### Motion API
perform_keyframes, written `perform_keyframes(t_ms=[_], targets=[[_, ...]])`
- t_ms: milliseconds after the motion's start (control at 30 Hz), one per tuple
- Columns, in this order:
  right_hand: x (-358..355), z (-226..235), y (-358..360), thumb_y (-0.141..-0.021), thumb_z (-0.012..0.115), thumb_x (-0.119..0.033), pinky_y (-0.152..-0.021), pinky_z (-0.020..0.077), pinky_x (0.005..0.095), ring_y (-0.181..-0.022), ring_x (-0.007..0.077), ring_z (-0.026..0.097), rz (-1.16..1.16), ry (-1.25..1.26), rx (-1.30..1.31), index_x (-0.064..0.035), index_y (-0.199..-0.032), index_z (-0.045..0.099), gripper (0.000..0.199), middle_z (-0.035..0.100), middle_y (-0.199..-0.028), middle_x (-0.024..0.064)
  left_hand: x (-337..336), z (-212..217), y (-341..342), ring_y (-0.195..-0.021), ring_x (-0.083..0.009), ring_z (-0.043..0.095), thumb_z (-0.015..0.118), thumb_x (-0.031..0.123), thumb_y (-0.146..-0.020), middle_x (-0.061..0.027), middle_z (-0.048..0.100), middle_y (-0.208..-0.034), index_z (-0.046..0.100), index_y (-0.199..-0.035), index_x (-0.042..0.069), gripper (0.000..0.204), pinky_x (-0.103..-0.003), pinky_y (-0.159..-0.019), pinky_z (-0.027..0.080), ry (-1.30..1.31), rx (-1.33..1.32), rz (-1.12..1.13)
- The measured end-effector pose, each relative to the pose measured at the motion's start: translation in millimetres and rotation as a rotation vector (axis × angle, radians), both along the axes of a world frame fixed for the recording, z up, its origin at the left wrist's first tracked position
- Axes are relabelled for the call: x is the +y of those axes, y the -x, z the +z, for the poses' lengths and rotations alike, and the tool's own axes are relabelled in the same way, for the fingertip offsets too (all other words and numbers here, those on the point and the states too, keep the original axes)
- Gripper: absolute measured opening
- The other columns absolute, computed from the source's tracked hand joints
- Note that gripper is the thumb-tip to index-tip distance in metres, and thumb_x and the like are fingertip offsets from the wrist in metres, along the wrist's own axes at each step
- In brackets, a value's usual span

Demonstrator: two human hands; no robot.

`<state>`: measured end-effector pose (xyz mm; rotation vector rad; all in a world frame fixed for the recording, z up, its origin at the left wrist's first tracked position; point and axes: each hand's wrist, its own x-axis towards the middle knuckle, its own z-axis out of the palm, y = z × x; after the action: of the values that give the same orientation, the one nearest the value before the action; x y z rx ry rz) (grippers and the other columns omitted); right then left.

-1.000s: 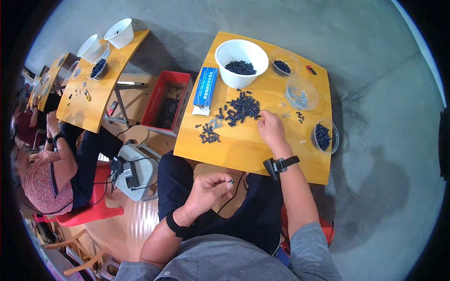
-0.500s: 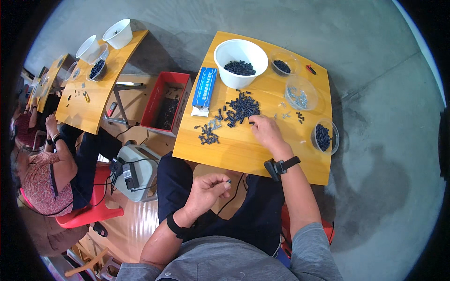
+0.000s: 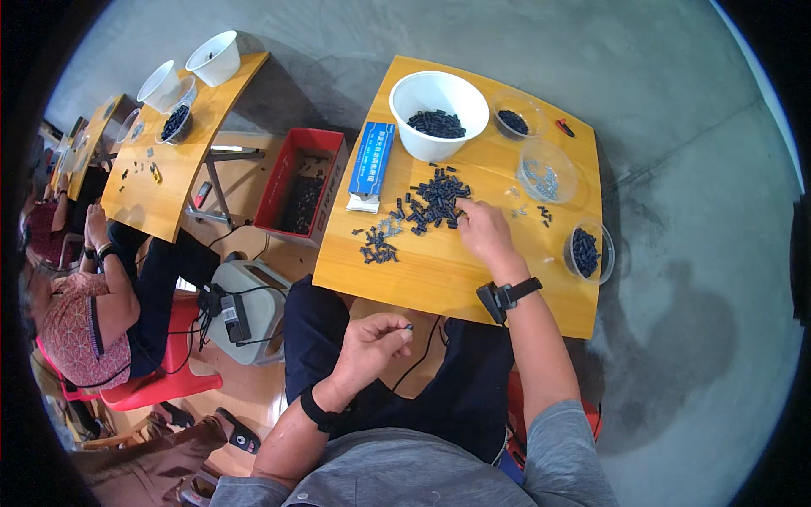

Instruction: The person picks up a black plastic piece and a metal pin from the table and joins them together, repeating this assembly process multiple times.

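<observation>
My left hand is closed in front of my lap, below the table's near edge. Between its thumb and index finger is a small dark cylindrical piece, mostly covered by the fingertips. Over the table, my right hand has its bent fingers at the right edge of a pile of short black plastic cylinders. Those fingers look pinched together, and whatever is between them is hidden. Left of the pile lie small clear pieces and a smaller heap of black parts.
A white tub of black cylinders stands at the back, beside a blue box. Clear bowls of small parts line the right. A red bin sits on the floor. Another person sits left at a second table.
My right hand has shifted slightly up along the pile's right edge. My left hand keeps its pinch. A person's legs and slippered foot have come into view at lower left.
</observation>
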<state>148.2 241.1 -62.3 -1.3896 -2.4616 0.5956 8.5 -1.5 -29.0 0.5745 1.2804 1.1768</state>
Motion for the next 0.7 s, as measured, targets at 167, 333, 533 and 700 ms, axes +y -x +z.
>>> perform_keyframes(t_ms=[167,333,533,700], targets=[[-4.1,-3.9,-3.6,-0.080,0.055,-0.007,-0.079,0.0479,0.0452,-0.088,0.0377,0.060,0.050,-0.046,0.042,-0.0062,-0.104,0.064,0.025,0.062,-0.092,0.0218,0.5,-3.0,1.3,-0.066,-0.0097,0.061,0.059,0.002,-0.087,-0.0041,0.063,-0.076,0.063,-0.091,-0.002,0.007,-0.023,-0.060,0.049,0.027,-0.004,-0.003],[-1.6,-7.0,-11.4,-0.080,0.055,-0.007,-0.078,0.0477,0.0445,-0.089,0.0379,0.060,0.075,0.041,0.117,-0.0044,-0.102,0.064,0.024,0.062,-0.091,0.0221,0.0,-6.0,0.2,-0.065,-0.0096,0.061,0.059,0.002,-0.087,-0.0041,0.063,-0.075,0.063,-0.091,-0.002,0.007,-0.023,-0.059,0.049,0.017,0.015,0.004],[1.4,-6.5,-14.3,-0.079,0.056,-0.008,-0.077,0.0478,0.0438,-0.087,0.0377,0.060,0.000,0.125,0.162,-0.0056,-0.099,0.065,0.021,0.062,-0.090,0.0213,0.1,-6.9,0.8,-0.065,-0.0097,0.061,0.059,0.002,-0.087,-0.0045,0.064,-0.076,0.063,-0.092,-0.002,0.007,-0.023,-0.059,0.050,0.008,0.003,0.016],[-2.2,-3.5,-11.1,-0.080,0.057,-0.009,-0.075,0.0475,0.0442,-0.085,0.0370,0.059,0.082,0.049,0.124,-0.0082,-0.095,0.066,0.017,0.062,-0.089,0.0203,-1.9,-10.0,-0.3,-0.066,-0.0101,0.061,0.060,0.002,-0.087,-0.0044,0.064,-0.077,0.063,-0.092,-0.002,0.007,-0.023,-0.060,0.050,0.012,-0.016,0.030]])
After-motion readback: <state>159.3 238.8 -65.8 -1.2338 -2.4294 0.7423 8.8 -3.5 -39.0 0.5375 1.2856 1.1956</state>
